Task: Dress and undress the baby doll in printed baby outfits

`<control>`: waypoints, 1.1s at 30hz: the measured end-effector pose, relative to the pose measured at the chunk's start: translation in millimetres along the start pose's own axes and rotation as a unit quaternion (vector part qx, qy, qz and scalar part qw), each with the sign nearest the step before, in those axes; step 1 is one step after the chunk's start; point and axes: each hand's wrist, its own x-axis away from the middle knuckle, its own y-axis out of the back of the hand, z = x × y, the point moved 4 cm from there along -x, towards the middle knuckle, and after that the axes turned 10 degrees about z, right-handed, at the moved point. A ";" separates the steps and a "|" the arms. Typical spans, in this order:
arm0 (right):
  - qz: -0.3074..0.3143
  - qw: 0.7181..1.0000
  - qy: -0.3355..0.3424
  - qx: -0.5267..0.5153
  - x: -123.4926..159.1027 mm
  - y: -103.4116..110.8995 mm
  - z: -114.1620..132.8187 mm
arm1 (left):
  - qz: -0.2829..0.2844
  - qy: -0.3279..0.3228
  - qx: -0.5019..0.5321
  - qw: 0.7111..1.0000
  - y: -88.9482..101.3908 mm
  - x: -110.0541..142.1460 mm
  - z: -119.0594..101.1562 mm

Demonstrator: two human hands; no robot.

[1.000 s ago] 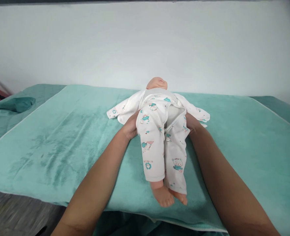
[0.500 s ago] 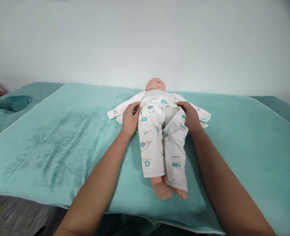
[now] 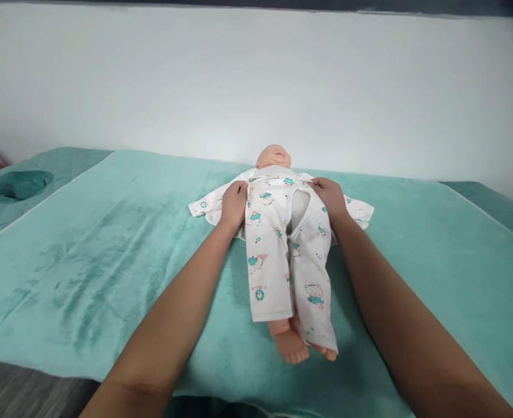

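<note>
A baby doll (image 3: 274, 157) lies on its back on a teal towel (image 3: 108, 255), head toward the wall and bare feet toward me. It wears white printed trousers (image 3: 282, 249). Beneath it, an open white printed top (image 3: 204, 204) spreads out to both sides. My left hand (image 3: 234, 200) pinches the trousers' waistband at the doll's left-hand side. On the other side my right hand (image 3: 331, 197) grips the same waistband. Both hands are closed on the cloth.
A white wall (image 3: 256, 87) rises just behind the doll's head. A folded dark teal cloth (image 3: 17, 184) lies at the far left. The towel's front edge (image 3: 30, 366) runs along the bottom left, with grey floor below it.
My hands came out from beside the doll's hips and slid up to the waistband. The trousers' waist now sits higher on the doll's belly.
</note>
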 end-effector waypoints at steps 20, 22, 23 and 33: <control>0.037 0.985 0.053 0.157 -41.6 -13.9 41.2 | -0.013 0.040 -0.095 0.995 8.5 -36.4 -8.4; 0.043 0.988 0.032 0.145 -47.8 -18.2 35.2 | -0.017 0.045 -0.103 0.993 5.0 -38.9 -5.6; 0.048 0.990 0.028 0.128 -49.6 -20.4 31.4 | -0.022 0.034 -0.117 0.992 3.0 -38.7 -5.3; -0.013 0.996 0.088 -0.031 -24.9 -22.4 7.9 | 0.018 -0.174 -0.363 0.915 -5.3 -26.9 8.7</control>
